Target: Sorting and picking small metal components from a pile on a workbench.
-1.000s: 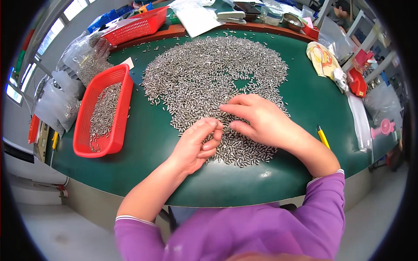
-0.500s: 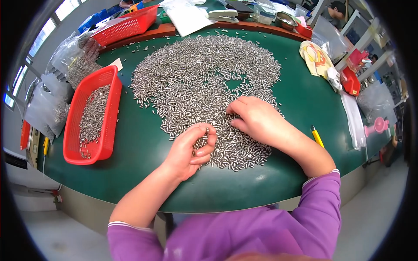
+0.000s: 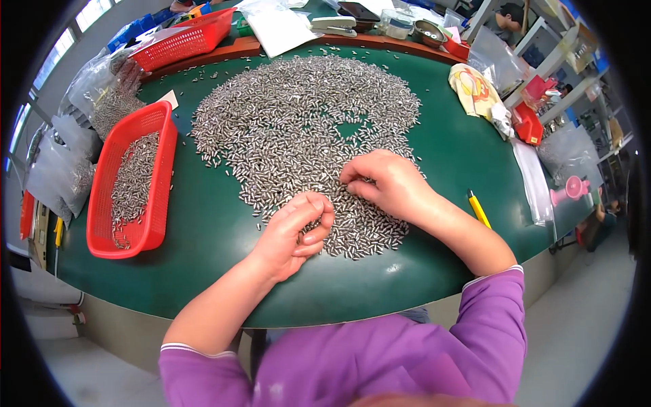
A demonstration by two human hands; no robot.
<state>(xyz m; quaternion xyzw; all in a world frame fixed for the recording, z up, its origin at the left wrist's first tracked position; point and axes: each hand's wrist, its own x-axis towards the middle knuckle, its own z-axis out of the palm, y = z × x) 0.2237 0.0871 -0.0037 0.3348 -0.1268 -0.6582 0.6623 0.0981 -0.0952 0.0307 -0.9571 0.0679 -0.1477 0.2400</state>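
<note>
A broad pile of short silver metal pins (image 3: 285, 142) is spread over the green tabletop (image 3: 203, 278). At the pile's near left edge is my left hand (image 3: 298, 234), its fingers curled and the thumb and forefinger pressed together. What it holds, if anything, is hidden. My right hand (image 3: 390, 186) bends over the right middle of the pile, thumb and fingertips drawn together just above the pins. I cannot make out a piece between them. To the left stands a red plastic basket (image 3: 163, 197) with more of the same pins in its bottom.
A yellow cutter (image 3: 479, 209) lies right of my right forearm. Clear bags of metal parts (image 3: 64, 169) stand beyond the basket. At the back are another red basket (image 3: 186, 44), white paper (image 3: 274, 30) and a stapler (image 3: 334, 24). A patterned cloth (image 3: 472, 89) lies far right.
The view has shifted, so the table appears slightly farther left. My right fingertips have drawn closer together over the pins. The small metal pin at my left fingertips no longer shows.
</note>
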